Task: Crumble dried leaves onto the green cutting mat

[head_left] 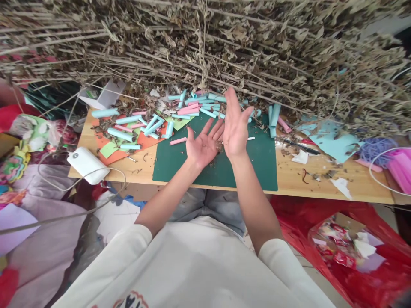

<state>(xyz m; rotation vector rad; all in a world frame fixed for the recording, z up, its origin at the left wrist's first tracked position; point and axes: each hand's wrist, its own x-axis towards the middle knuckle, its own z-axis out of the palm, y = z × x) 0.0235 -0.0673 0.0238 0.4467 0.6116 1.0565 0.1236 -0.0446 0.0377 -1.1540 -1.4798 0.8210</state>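
Note:
My left hand (202, 147) is palm up over the green cutting mat (257, 171), its fingers stretched out and apart. Beside it my right hand (235, 128) stands on edge with straight fingers and the thumb out, its palm turned toward the left. Brown leaf crumbs (219, 146) show between the two hands; whether they lie on a palm or on the mat I cannot tell. Left of my left hand, a pink paper roll (178, 141) lies on the mat. Beyond the fingers is a heap of blue paper rolls (210, 102) and pink ones.
Dried leafy stalks (205, 47) spread over the back of the wooden table (362, 188). A white device (88, 165) with a cable sits at the left edge. To the right lie a black pen (305, 148), blue paper (337, 139) and purple yarn (375, 151). A red bag (289, 218) hangs below.

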